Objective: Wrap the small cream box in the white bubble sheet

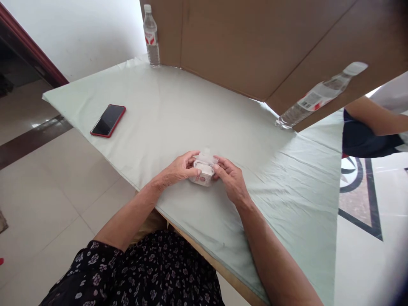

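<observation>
Between my hands, at the near side of the cloth-covered table, is a small whitish packet (203, 177) with a reddish print on its front. Its upper part is a thin, translucent wrapper (205, 158) that stands open and crumpled. My left hand (181, 168) grips the packet's left side, thumb in front and fingers behind. On the other side, my right hand (230, 176) pinches the wrapper's right edge between thumb and fingers. The packet's underside and what is inside it are hidden.
A phone with a red case (108, 120) lies at the left on the pale green cloth (178, 106). A brown cardboard panel (229, 42) stands across the back, with one water bottle (151, 38) at its left end and another bottle (318, 98) at its right. Beyond it, a person's arm (372, 114) shows.
</observation>
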`<state>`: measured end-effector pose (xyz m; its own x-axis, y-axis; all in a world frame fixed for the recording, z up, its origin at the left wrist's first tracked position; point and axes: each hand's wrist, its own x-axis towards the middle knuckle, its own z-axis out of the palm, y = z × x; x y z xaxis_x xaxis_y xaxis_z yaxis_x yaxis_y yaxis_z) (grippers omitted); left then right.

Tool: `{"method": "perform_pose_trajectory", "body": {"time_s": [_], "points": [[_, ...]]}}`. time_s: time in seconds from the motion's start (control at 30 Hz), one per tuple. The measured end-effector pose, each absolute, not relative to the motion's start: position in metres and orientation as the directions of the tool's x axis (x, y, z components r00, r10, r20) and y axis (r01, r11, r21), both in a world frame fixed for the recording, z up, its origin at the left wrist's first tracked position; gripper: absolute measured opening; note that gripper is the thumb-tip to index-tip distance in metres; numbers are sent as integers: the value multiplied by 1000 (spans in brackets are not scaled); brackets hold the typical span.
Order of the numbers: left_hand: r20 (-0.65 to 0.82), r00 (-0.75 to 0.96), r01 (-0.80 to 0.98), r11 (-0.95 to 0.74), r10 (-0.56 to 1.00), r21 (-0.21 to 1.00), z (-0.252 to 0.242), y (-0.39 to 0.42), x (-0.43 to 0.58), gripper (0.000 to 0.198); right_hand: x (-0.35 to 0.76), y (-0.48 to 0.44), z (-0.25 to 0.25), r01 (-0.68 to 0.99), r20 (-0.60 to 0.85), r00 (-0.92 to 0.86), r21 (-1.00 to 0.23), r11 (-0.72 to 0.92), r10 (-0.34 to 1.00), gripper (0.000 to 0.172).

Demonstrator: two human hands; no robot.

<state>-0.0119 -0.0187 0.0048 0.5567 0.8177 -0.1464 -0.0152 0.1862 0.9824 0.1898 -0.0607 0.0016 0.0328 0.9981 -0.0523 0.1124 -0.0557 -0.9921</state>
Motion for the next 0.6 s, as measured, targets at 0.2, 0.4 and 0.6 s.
{"method": "perform_pose_trajectory", "body": {"time_s": [0.2,0.4,0.6], "points": [[-125,565,-64,194,816,979,4,-20,-10,80,181,-55,1,244,83,12,-967,78,996,37],[-154,551,-52,218,820,975,7,-19,-11,82,182,-52,0,348,131,41,-931,109,990,37],[-177,541,-54,244,822,968,5,-19,-11,89,182,-43,2,208,70,63,-977,56,996,38]]}}
